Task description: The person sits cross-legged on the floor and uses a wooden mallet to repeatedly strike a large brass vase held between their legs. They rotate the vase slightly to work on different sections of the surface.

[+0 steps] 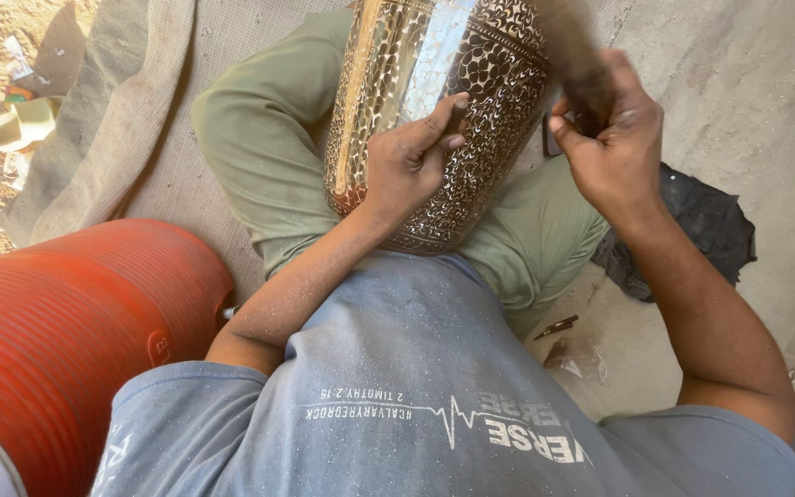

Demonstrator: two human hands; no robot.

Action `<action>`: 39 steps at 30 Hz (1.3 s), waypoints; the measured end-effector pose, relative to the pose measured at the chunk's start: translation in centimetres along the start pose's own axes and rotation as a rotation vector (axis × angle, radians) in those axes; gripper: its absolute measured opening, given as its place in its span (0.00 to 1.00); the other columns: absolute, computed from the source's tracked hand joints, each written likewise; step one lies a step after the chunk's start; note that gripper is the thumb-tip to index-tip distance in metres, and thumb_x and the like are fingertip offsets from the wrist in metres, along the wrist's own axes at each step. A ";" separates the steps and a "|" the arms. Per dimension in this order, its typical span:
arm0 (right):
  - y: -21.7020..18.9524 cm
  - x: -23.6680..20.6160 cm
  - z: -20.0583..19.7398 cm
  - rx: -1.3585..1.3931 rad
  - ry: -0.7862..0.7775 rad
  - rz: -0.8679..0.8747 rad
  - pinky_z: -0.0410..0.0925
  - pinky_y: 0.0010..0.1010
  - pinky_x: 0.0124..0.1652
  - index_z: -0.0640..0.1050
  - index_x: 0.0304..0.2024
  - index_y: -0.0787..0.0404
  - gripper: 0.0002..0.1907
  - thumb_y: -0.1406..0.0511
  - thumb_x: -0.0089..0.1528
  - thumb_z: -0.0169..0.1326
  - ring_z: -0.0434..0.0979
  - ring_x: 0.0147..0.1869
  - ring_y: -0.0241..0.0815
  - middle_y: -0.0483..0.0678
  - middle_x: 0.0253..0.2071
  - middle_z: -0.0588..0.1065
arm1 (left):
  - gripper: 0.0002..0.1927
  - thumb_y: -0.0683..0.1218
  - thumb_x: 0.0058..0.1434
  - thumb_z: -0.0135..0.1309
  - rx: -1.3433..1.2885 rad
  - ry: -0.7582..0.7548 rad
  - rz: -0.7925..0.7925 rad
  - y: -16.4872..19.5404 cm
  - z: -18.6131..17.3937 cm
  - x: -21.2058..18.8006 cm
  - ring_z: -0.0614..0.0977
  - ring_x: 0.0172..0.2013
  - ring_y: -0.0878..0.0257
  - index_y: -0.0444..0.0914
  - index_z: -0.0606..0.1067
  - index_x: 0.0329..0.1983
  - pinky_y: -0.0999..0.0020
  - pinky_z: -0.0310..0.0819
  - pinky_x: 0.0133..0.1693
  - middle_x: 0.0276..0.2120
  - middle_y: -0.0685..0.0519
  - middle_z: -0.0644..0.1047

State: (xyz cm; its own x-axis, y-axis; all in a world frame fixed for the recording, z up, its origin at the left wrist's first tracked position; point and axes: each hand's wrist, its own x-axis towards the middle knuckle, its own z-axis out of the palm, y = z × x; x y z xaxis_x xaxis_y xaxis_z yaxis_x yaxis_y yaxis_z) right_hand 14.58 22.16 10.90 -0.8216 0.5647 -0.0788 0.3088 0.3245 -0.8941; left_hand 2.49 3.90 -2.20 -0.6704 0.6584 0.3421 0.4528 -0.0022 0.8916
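Engraved brass vessel lies tilted across the person's lap; its inside is hidden. Left hand pinches a small tool against it; right hand grips a blurred dark handle.

The engraved brass vase is large and rounded, with a shiny golden surface. Dense small floral and leaf patterns cover most of it, and one smooth polished vertical band reflects the light. It lies tilted on the person's lap, its body leaning toward 12 o'clock. The dark wooden mallet is at 3 o'clock of the vase, just beside its wall. It looks blurred, and its handle points up toward 12 o'clock.
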 end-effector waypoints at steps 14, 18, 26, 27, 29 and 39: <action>1.6 0.2 0.1 -0.727 -0.017 -0.113 0.73 0.43 0.41 0.77 0.56 0.53 0.25 0.76 0.58 0.60 0.81 0.37 0.39 0.46 0.38 0.80 | 0.24 0.37 0.67 0.59 -0.031 -0.010 -0.016 1.3 -0.6 0.5 0.89 0.39 0.69 0.47 0.73 0.65 0.73 0.83 0.40 0.41 0.54 0.85; 2.2 0.0 0.2 -0.620 0.019 -0.166 0.78 0.37 0.38 0.77 0.62 0.54 0.28 0.76 0.60 0.62 0.83 0.42 0.42 0.49 0.45 0.81 | 0.24 0.38 0.66 0.61 -0.017 -0.010 0.034 1.5 -0.8 0.9 0.88 0.38 0.68 0.45 0.73 0.65 0.73 0.83 0.40 0.40 0.54 0.85; 0.2 -0.2 1.1 -0.463 0.047 -0.194 0.75 0.39 0.36 0.74 0.60 0.55 0.23 0.75 0.64 0.59 0.82 0.38 0.39 0.46 0.40 0.80 | 0.23 0.39 0.68 0.59 -0.031 -0.033 -0.010 0.8 -0.6 0.6 0.88 0.36 0.71 0.47 0.73 0.65 0.74 0.82 0.37 0.39 0.55 0.85; -0.1 -0.4 1.4 -0.251 0.050 -0.083 0.77 0.35 0.37 0.72 0.62 0.55 0.19 0.74 0.70 0.57 0.83 0.41 0.37 0.45 0.43 0.79 | 0.22 0.40 0.68 0.60 -0.029 -0.040 -0.031 0.6 -0.6 0.4 0.87 0.34 0.72 0.47 0.74 0.64 0.74 0.81 0.36 0.39 0.55 0.86; -0.4 -0.8 1.5 -0.699 0.070 -0.282 0.71 0.44 0.33 0.77 0.56 0.55 0.23 0.76 0.58 0.59 0.80 0.34 0.42 0.45 0.36 0.81 | 0.22 0.41 0.67 0.61 0.020 -0.068 -0.039 0.2 -0.4 0.6 0.85 0.30 0.73 0.46 0.74 0.63 0.75 0.80 0.32 0.34 0.56 0.85; 5.1 -2.8 1.3 -0.631 0.202 -0.040 0.76 0.37 0.42 0.76 0.57 0.60 0.19 0.77 0.64 0.56 0.85 0.46 0.43 0.48 0.42 0.81 | 0.27 0.39 0.66 0.60 -0.261 -0.159 -0.043 -0.4 -3.0 1.7 0.87 0.36 0.73 0.48 0.70 0.67 0.78 0.84 0.38 0.41 0.55 0.86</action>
State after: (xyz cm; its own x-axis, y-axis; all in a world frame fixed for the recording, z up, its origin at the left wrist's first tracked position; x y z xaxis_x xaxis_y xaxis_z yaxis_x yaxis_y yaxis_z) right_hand 17.85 21.24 5.97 -0.7509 0.6546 0.0880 0.5521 0.6952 -0.4604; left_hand -0.58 2.70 -1.07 -0.5758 0.7718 0.2699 0.2462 -0.1511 0.9574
